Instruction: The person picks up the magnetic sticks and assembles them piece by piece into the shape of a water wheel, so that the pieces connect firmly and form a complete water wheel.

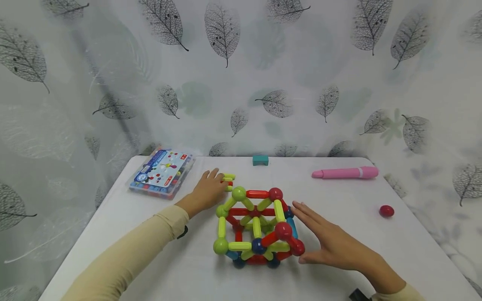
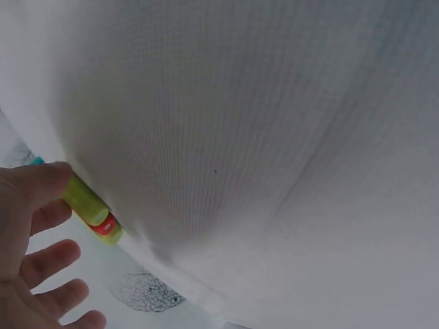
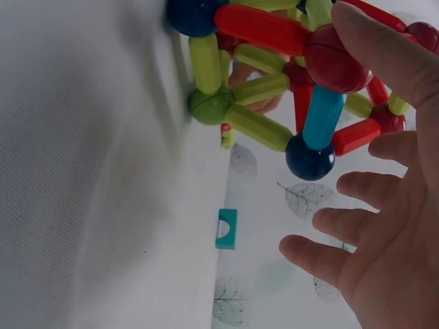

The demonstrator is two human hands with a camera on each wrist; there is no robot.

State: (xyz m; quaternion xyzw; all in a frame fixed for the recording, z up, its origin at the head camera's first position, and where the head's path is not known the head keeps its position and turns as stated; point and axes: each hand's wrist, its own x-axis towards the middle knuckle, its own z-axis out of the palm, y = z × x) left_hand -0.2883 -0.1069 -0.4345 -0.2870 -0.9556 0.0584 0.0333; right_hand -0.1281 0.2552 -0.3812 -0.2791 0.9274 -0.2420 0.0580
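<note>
A framework of magnetic sticks and balls [image 1: 257,225], in yellow-green, red and blue, stands on the table between the hands. Beyond its left side, the left hand [image 1: 208,190] reaches to several short sticks [image 1: 229,177] lying together. Its thumb and index finger pinch the end of a yellow-green stick [image 2: 88,200] in the left wrist view; the other fingers are spread apart. At the framework's right side is the right hand [image 1: 331,242], fingers extended and thumb apart. Its thumb lies close by a red ball [image 3: 336,58]; whether they touch, I cannot tell.
A clear plastic case [image 1: 162,173] with a printed label lies at the back left. A teal block [image 1: 260,160] sits at the rear edge. Toward the right are a pink pen-shaped tool [image 1: 344,172] and a loose red ball [image 1: 386,211]. Leaf-patterned curtain [image 1: 222,83] surrounds the table.
</note>
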